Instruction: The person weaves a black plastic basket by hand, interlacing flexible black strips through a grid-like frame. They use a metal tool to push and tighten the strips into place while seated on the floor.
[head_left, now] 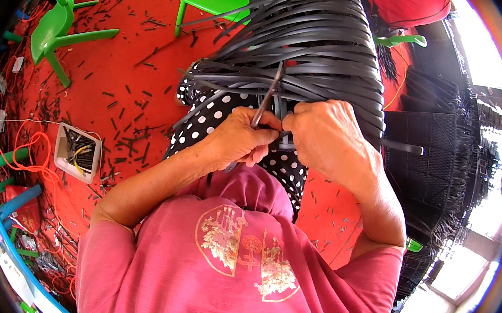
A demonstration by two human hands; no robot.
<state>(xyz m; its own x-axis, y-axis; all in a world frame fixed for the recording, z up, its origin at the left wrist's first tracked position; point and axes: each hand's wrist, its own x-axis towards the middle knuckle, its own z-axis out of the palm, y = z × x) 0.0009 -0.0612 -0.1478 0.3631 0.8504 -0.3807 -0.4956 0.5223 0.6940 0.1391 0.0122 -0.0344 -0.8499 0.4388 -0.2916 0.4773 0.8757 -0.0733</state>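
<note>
Pink shirt cloth [168,261] lies nearest the camera, on the near side of the black strips [321,62]. These rest in a loose sheaf over the polka-dot trousers [213,116], most running left to right, with their near edge just beyond the fingers. On that edge the right hand [328,130] is the nearer one, overlapping the strips; its fingers curl inward, though I cannot tell what they pinch. Just beside it, the left hand [241,134] is wrapped round a slim metal tool [269,92], whose long axis slants away from the body, its tip over the strips. Left of the strips, a green chair [53,33] and a white tub [74,170] stand on the red floor [146,73]; right of them rises a dark woven stack [420,151].
</note>
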